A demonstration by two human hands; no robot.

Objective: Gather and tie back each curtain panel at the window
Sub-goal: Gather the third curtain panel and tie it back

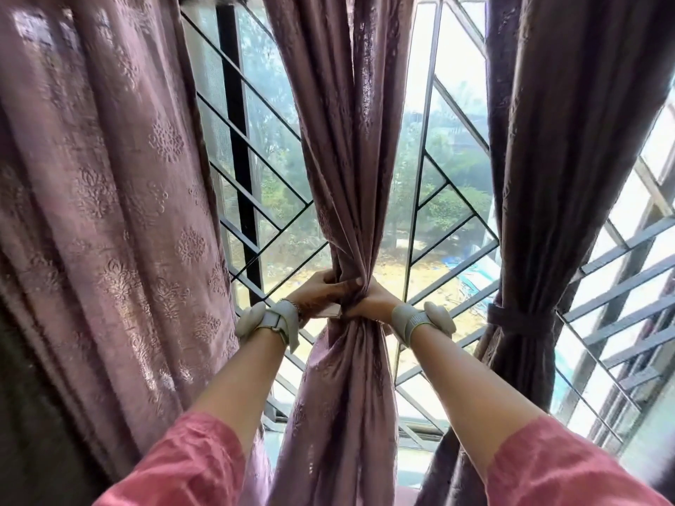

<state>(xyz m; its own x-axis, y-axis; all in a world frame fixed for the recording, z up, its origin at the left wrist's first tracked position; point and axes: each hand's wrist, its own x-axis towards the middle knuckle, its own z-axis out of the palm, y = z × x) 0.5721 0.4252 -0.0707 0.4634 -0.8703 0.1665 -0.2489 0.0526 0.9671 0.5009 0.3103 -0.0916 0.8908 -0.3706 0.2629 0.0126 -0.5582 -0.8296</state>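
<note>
3 panels at the window. Middle panel (343, 158), centre frame, bunched to a narrow waist. Left hand (321, 290) and right hand (369, 299) meet at that waist, fingers of both clenched around the gathered cloth, likely to keep the folds tight while a tie goes on. Pale strip (330, 311) between the hands, probably the tie; too hidden to be sure. Right panel (548, 177), right of frame, already cinched by a dark tieback (518, 319). Left panel (109, 213), left of frame, hangs loose, not yet gathered. Grille (255, 177) and trees behind. Judgement: 1 done, 1 in hand, 1 left.
</note>
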